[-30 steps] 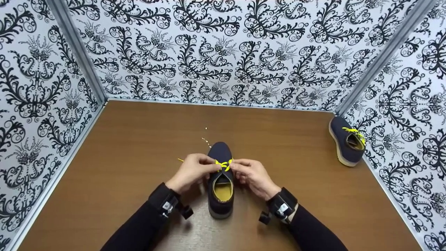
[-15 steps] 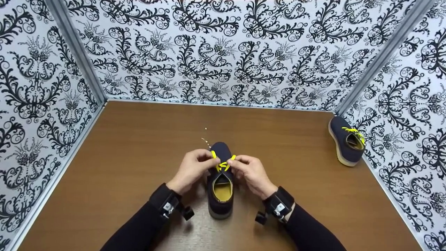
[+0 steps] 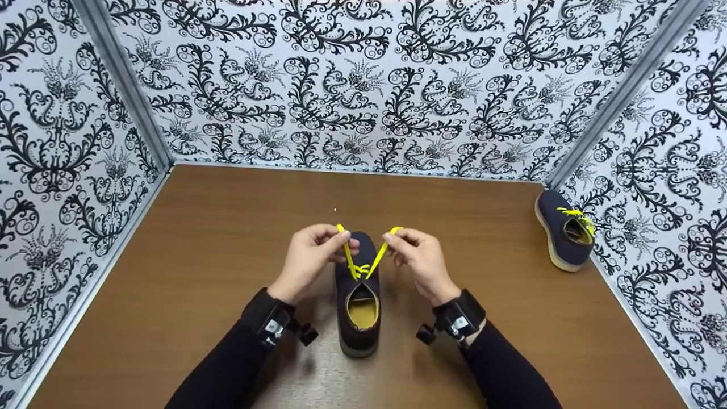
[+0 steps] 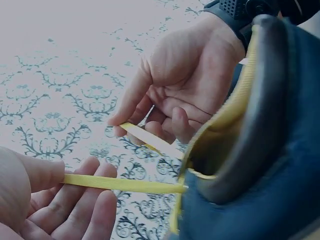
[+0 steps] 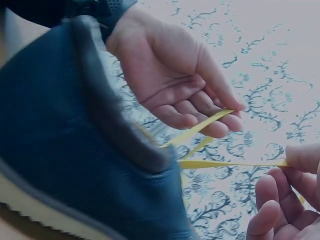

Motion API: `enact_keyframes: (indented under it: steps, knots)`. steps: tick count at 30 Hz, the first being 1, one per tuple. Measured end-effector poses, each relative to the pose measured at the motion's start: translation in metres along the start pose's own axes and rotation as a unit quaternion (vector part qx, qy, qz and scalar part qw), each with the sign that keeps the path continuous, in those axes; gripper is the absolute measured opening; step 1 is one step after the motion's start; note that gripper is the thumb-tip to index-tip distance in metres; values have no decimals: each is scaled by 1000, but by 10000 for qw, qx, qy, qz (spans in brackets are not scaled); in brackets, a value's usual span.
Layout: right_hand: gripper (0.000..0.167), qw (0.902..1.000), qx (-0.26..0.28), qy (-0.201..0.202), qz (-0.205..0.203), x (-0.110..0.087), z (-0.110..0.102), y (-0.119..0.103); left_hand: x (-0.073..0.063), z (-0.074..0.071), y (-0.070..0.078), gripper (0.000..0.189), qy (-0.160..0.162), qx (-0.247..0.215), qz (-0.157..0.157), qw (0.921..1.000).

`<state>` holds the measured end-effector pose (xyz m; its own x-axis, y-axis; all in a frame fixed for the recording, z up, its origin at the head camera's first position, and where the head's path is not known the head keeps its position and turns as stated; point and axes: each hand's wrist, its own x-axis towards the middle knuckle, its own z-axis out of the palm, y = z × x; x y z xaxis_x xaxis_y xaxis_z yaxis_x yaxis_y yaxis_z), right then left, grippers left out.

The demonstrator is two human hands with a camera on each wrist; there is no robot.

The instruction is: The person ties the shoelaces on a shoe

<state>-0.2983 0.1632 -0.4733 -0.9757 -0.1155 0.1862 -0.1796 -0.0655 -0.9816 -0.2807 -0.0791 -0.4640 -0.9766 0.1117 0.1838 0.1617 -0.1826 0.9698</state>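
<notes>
Left grip (image 3: 312,253) pinches one lace end (image 3: 346,247) between thumb and finger, right grip (image 3: 421,260) likewise holds the opposite end (image 3: 380,257), both lengths straight, making a V. The shoe (image 3: 351,288) sits on the bench (image 3: 227,216) between the hands, neither clearly nearer, its throat on the person's side of both grips, its long axis pointing away, toe far; a second shoe (image 3: 558,236) by the right wall (image 3: 659,227)

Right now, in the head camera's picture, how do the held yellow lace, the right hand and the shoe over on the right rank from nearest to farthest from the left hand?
1. Yellow lace: pinched in the left hand's fingers.
2. Right hand: across the shoe's toe.
3. Other shoe: off at the far right.
</notes>
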Motion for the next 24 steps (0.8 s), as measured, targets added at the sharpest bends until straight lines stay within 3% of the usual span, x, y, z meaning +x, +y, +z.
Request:
enact_keyframes:
  steps: [10,17,24]
  knots:
    - [23,9993,-289,-12,-247,9,1,-14,10,2,12,10,104,81,358,9993]
    - [11,9988,-219,-23,-443,12,-2,-19,9,-2,22,14,148,132,671,9976]
    - [13,9982,-256,55,-541,16,-2,-26,8,-3,28,15,189,87,927,9955]
